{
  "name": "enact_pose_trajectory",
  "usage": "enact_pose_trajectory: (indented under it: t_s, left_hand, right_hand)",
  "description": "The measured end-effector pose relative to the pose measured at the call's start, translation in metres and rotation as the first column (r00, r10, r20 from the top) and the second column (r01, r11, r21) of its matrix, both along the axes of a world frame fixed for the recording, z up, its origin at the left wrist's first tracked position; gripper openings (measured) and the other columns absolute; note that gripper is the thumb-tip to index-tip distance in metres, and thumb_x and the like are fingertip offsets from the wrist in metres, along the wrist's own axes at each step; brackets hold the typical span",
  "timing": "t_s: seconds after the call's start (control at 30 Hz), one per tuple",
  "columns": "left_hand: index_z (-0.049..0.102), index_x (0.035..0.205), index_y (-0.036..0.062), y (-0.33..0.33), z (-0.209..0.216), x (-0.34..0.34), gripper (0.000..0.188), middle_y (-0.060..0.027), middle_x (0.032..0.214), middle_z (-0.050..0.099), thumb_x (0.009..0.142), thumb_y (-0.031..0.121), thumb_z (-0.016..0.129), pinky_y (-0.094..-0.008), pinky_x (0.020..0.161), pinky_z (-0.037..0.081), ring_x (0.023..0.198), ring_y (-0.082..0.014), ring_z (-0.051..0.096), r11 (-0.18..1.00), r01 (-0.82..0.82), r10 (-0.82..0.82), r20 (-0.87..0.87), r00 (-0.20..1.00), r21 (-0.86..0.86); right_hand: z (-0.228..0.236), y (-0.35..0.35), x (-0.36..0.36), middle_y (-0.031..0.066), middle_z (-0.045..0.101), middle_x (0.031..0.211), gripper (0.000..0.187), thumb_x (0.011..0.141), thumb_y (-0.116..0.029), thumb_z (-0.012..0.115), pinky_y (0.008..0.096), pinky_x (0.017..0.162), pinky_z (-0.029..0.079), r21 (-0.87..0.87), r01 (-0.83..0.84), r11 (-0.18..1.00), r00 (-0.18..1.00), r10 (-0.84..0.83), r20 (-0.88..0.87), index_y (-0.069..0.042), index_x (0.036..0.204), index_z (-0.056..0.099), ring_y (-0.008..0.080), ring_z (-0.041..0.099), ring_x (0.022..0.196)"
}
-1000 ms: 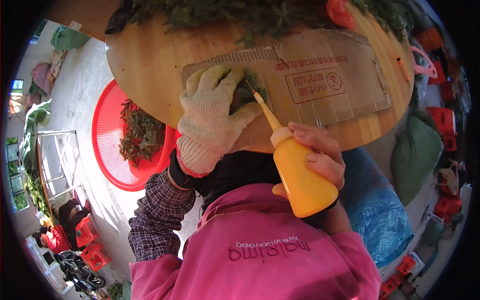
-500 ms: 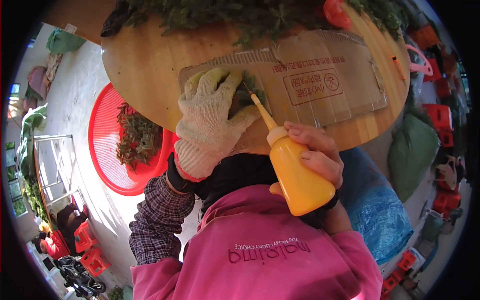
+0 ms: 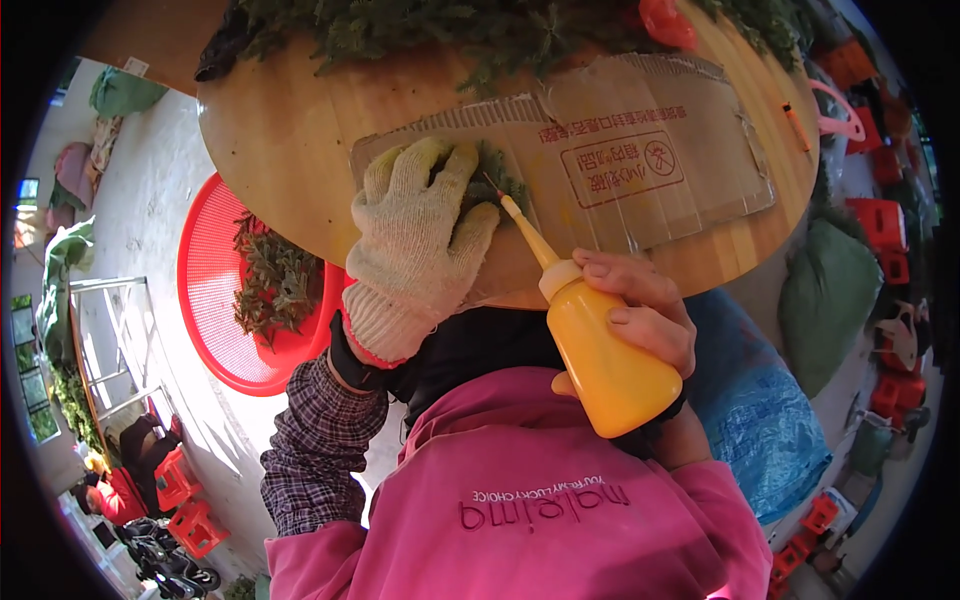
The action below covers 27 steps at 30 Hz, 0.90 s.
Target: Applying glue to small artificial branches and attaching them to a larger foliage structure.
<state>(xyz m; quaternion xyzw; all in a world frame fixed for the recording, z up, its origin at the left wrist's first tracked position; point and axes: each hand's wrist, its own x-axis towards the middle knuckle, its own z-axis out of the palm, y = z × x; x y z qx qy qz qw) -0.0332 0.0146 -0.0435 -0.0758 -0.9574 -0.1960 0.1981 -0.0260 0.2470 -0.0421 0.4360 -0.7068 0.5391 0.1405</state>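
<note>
My left hand (image 3: pixel 412 225), in a whitish knitted glove, rests on a flat piece of cardboard (image 3: pixel 700 195). A small green conifer sprig (image 3: pixel 508 184) shows between its thumb and forefinger, partly hidden by the glove; the fingers hold it down against the cardboard. In my bare right hand (image 3: pixel 650 310) is a yellow squeeze bottle (image 3: pixel 605 360) with a long tapered nozzle and a thin needle-like tip. The fingers wrap round the bottle's upper body. It leans up and to the left, its tip close beside the sprig.
The cardboard lies on a round wooden table (image 3: pixel 290 130). Heaped green branches (image 3: pixel 420 35) and a red plastic bag (image 3: pixel 668 22) line its far side. An orange pen-like tool (image 3: pixel 797 127) lies at right. Below the left edge stands a red mesh basket (image 3: pixel 205 300) holding sprigs.
The bottle and my right hand have shifted slightly right and nearer to me. My left thumb has drawn in toward the forefinger, showing more of the cardboard.
</note>
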Motion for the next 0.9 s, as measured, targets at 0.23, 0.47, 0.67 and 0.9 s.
enact_pose_trajectory:
  t_s: [0.23, 0.47, 0.67, 0.9]
  left_hand:
    - [0.066, 0.122, 0.0041, 0.002, -0.001, 0.000, 0.042, -0.0154, 0.124, 0.062, 0.085, 0.022, 0.070, -0.0479, 0.097, 0.047, 0.115, -0.0388, 0.056, 1.000, -0.018, 0.018, -0.017, 1.000, -0.021]
    - [0.066, 0.122, 0.0040, 0.003, 0.002, 0.002, 0.042, -0.0150, 0.125, 0.062, 0.085, 0.022, 0.069, -0.0480, 0.098, 0.046, 0.117, -0.0385, 0.056, 0.999, -0.032, 0.032, 0.001, 0.999, -0.022]
    - [0.067, 0.118, 0.0049, 0.004, -0.006, 0.000, 0.044, -0.0118, 0.123, 0.061, 0.078, 0.024, 0.073, -0.0477, 0.096, 0.045, 0.117, -0.0374, 0.055, 0.999, -0.045, 0.045, -0.025, 0.999, 0.000]
    - [0.066, 0.123, 0.0037, 0.005, 0.000, 0.003, 0.043, -0.0150, 0.127, 0.061, 0.085, 0.024, 0.070, -0.0481, 0.099, 0.046, 0.118, -0.0386, 0.055, 0.999, -0.044, 0.044, 0.002, 0.999, -0.012]
  right_hand:
    - [-0.002, 0.003, 0.002, 0.0208, 0.057, 0.123, 0.063, 0.078, -0.031, 0.088, 0.0540, 0.090, 0.057, -0.027, -0.002, 1.000, 1.000, 0.003, 0.019, -0.013, 0.120, 0.044, 0.0429, 0.065, 0.109]
    - [0.009, -0.003, 0.000, 0.0209, 0.057, 0.123, 0.063, 0.079, -0.031, 0.088, 0.0548, 0.091, 0.057, -0.033, 0.002, 0.999, 1.000, -0.002, 0.020, -0.013, 0.120, 0.044, 0.0424, 0.065, 0.109]
    - [0.011, -0.011, 0.000, 0.0212, 0.056, 0.123, 0.063, 0.079, -0.031, 0.088, 0.0553, 0.091, 0.057, 0.010, 0.005, 1.000, 1.000, -0.005, -0.013, -0.013, 0.120, 0.043, 0.0423, 0.064, 0.109]
    - [0.009, -0.014, 0.007, 0.0209, 0.061, 0.121, 0.062, 0.065, -0.015, 0.095, 0.0494, 0.092, 0.058, -0.201, 0.035, 0.979, 0.999, -0.027, 0.045, -0.006, 0.115, 0.058, 0.0437, 0.066, 0.110]
